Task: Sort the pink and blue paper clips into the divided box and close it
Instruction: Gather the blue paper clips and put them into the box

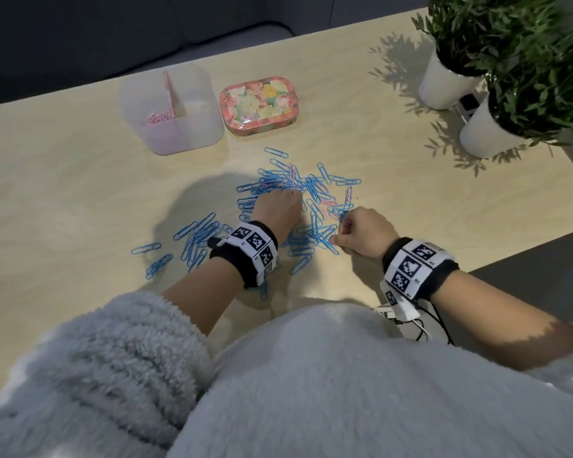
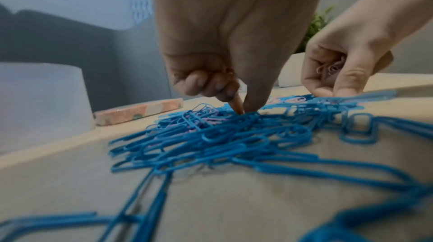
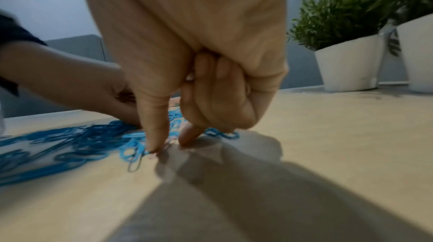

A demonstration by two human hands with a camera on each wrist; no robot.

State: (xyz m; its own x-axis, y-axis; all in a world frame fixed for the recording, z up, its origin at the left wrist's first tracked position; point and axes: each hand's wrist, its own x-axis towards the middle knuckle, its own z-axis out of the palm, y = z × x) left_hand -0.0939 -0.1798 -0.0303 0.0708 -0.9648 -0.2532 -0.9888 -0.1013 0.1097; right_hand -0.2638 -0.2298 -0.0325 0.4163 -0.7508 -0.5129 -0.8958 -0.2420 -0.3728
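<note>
Pale wood tabletop [image 1: 80,180], seen from above by a seated person in a fuzzy grey top [image 1: 311,391], both wrists in black-and-white marker bands. Nearest the body, the blue paper clips [image 1: 199,233] spread loose across the table's middle, w/ a few pink paper clips [image 1: 328,203] mixed in toward the right. Left hand [image 1: 277,206] sits on the pile's centre, thumb and forefinger tips pressed together down among the clips, other fingers curled; whether a clip is pinched between them can't be made out. Right hand [image 1: 366,231] works the pile's right edge, thumb and forefinger pointing down to the table just beside the clips, while its curled fingers hold a small bunch of pink clips [image 2: 332,67] in the palm. Beyond the pile, well apart from both hands, stands the translucent divided box [image 1: 171,109], open, pink clips in its left compartment. Just right of it lies the floral lid [image 1: 260,105]. Far right: two potted plants [image 1: 497,71] in white pots.
</note>
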